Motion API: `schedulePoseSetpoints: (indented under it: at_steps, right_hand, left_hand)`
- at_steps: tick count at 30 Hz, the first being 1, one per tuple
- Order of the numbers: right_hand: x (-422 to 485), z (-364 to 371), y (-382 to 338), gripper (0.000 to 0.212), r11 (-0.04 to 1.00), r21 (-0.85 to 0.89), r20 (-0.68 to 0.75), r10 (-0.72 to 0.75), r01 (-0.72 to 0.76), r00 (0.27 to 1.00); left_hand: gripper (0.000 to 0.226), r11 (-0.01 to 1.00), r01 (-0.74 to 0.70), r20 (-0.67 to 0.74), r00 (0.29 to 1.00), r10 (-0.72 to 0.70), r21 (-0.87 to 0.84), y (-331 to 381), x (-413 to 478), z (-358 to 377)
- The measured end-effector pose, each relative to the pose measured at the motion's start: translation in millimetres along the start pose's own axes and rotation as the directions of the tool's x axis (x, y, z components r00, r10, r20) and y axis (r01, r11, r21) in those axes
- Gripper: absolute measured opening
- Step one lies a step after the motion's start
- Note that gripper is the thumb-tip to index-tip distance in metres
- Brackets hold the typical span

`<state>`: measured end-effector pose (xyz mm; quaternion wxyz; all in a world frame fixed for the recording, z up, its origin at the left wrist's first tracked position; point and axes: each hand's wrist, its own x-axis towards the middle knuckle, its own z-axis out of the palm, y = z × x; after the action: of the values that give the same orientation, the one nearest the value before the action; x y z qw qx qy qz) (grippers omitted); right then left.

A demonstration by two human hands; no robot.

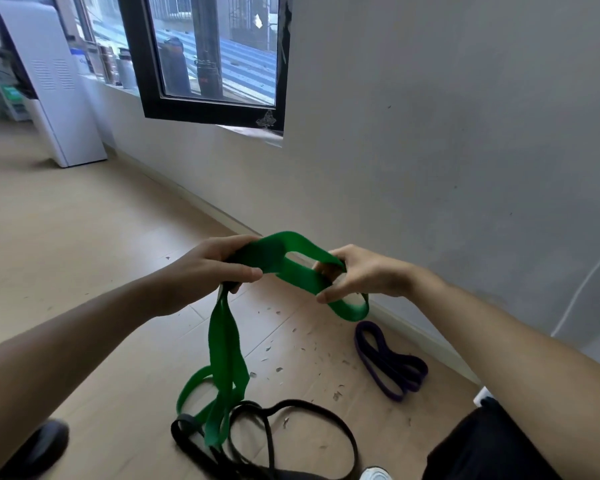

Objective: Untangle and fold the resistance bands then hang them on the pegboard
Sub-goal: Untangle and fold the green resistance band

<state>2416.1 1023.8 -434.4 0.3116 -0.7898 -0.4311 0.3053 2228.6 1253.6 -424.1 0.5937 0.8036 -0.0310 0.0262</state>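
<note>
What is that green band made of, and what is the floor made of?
The green resistance band looks like stretchy rubber or latex with a matte finish: it is a flat strip that droops and twists limply. The floor looks like wood-pattern planks, perhaps laminate or vinyl. It is smooth with a dull sheen, and seams show between the boards.

Tight on the right: plain grey wall [465, 133] close by. A black-framed window sash [205, 110] juts into the room higher up. Down low, the wide green rubber band [226, 358] dangles into a thin black rubber band [184, 424], folded purple rubber band [362, 341] near the wall. Leftward the pale wood-look floor [66, 237] is open.
</note>
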Motion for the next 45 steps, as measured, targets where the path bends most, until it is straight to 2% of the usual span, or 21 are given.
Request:
schedulePoseSetpoints:
  at_steps: [3,5,8,12,15,21,24,26,27,29,31,33,36,39,41,43,45]
  right_hand:
    - [3.9,3.2,-0.5,0.021,1.0,0.01,0.0,-0.005,0.005,1.0]
    - [1.9,-2.8,0.3,0.018,0.996,0.08,-0.006,-0.026,0.026,1.0]
    - [-3.3,-15.3,-4.2,0.017,0.983,0.166,-0.036,-0.075,0.08,0.997]
    - [-8.9,-19.5,-10.2,0.023,0.93,0.353,-0.016,-0.1,0.099,0.995]
    - [-12.4,-20.3,-12.9,0.027,0.891,0.438,-0.056,-0.104,0.118,0.993]
    - [-15.1,-17.5,-16.1,0.028,0.837,0.516,-0.164,-0.109,0.179,0.98]
    - [-13.2,-16.8,-15.9,0.027,0.8,0.554,-0.248,-0.106,0.231,0.963]
    - [-12.2,-17.4,-15.5,0.028,0.788,0.562,-0.299,-0.09,0.251,0.95]
    - [-12.0,-17.6,-15.1,0.028,0.787,0.562,-0.313,-0.083,0.255,0.946]
    - [-12.3,-17.2,-14.7,0.028,0.791,0.558,-0.322,-0.074,0.252,0.944]
    - [-13.2,-17.0,-14.9,0.021,0.795,0.553,-0.323,-0.073,0.251,0.943]
    - [-14.3,-17.5,-15.0,0.018,0.8,0.545,-0.321,-0.077,0.251,0.944]
    - [-16.6,-19.8,-13.6,0.024,0.821,0.517,-0.308,-0.085,0.242,0.948]
    - [-20.4,-23.4,-9.0,0.024,0.869,0.451,-0.249,-0.096,0.203,0.964]
    - [-23.0,-25.1,-6.4,0.023,0.933,0.333,-0.169,-0.081,0.134,0.982]
    - [-23.5,-22.5,-5.5,0.024,0.993,0.112,-0.056,-0.04,0.046,0.998]
    - [-21.2,-12.6,-8.6,0.035,0.997,-0.07,0.051,0.025,-0.022,0.998]
  left_hand:
    - [0.038,1.0,-0.005,-0.022,1.0,0.005,-0.027,3.0,-0.7,-3.3]
    - [0.04,0.999,0.015,-0.063,0.998,-0.017,-0.038,1.1,-3.3,-10.2]
    - [0.033,0.997,0.08,-0.121,0.989,-0.08,-0.007,-5.0,-7.6,-19.6]
    - [0.023,0.993,0.11,-0.123,0.987,-0.103,0.049,-9.6,-6.5,-22.5]
    - [0.028,0.99,0.084,-0.125,0.99,-0.07,0.113,-10.2,-4.7,-18.9]
    - [0.037,0.978,0.039,-0.222,0.975,0.008,0.207,-5.5,1.9,-3.1]
    - [0.039,0.989,0.051,-0.196,0.98,-0.023,0.141,-2.8,4.1,2.0]
    - [0.036,0.996,0.076,-0.102,0.992,-0.072,0.037,-1.2,3.8,3.0]
    - [0.044,0.997,0.078,-0.063,0.995,-0.076,0.022,-1.5,3.2,3.8]
    - [0.062,0.994,0.038,-0.073,0.997,-0.031,0.104,-4.2,1.4,6.2]
    - [0.064,0.971,-0.035,-0.137,0.988,0.069,0.235,-7.3,-0.2,10.6]
    - [0.054,0.973,-0.081,-0.183,0.976,0.121,0.214,-9.8,1.1,13.6]
    - [0.045,0.988,-0.081,-0.217,0.97,0.109,0.135,-11.4,3.4,13.7]
    - [0.044,0.979,-0.087,-0.236,0.963,0.131,0.185,-13.5,1.8,11.5]
    - [0.042,0.977,-0.078,-0.266,0.955,0.13,0.198,-14.0,2.7,7.7]
    - [0.041,0.978,-0.084,-0.285,0.949,0.136,0.189,-12.3,4.4,4.6]
    - [0.04,0.978,-0.11,-0.275,0.949,0.156,0.177,-8.8,5.9,4.6]
